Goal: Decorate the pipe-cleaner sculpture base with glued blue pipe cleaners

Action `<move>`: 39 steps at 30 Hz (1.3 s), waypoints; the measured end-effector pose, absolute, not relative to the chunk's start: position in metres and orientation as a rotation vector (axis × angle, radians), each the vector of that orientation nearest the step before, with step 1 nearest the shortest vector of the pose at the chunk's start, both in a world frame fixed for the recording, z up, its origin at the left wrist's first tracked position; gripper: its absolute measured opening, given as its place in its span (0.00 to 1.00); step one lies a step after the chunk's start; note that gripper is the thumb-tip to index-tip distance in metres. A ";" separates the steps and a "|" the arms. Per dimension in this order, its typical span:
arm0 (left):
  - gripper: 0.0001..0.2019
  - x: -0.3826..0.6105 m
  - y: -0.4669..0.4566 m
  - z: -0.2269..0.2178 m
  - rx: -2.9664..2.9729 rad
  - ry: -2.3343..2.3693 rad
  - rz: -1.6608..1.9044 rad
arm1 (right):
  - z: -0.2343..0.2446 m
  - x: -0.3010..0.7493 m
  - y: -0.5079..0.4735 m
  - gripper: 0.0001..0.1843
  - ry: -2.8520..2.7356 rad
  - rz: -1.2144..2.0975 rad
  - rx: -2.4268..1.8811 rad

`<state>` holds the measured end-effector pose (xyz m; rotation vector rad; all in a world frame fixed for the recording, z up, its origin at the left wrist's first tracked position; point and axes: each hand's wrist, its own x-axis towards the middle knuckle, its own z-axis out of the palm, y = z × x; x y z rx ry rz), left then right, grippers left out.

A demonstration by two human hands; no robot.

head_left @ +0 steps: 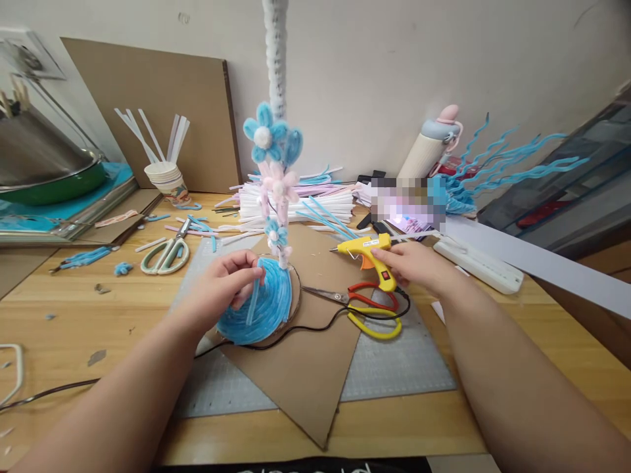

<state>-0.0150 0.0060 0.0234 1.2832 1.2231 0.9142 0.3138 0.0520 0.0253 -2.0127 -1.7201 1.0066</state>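
Observation:
Over a round base (231, 328) coiled with blue pipe cleaners on cardboard, my left hand (227, 282) pinches a short blue pipe cleaner (253, 305). From the base's far edge rises a white wrapped stem (277, 72), carrying a blue flower (263, 137), a pink flower (279, 188) and a smaller blue flower (276, 233). To the right, my right hand (414, 264) has its fingers closed on the back of a yellow hot glue gun (371, 248), whose nozzle points left toward the stem. A glue stick sticks out behind it.
Scissors with red and yellow handles (374, 323) lie beside the base, the gun's black cord crossing them. Green-handled scissors (165, 255), paper cups (167, 180), a bundle of pipe cleaners (296, 203), a bottle (426, 148) and a power strip (480, 266) surround the cutting mat (409, 368).

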 end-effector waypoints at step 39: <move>0.12 -0.005 0.012 0.001 2.378 1.426 0.654 | 0.004 0.210 0.022 0.05 -2.065 0.753 -1.550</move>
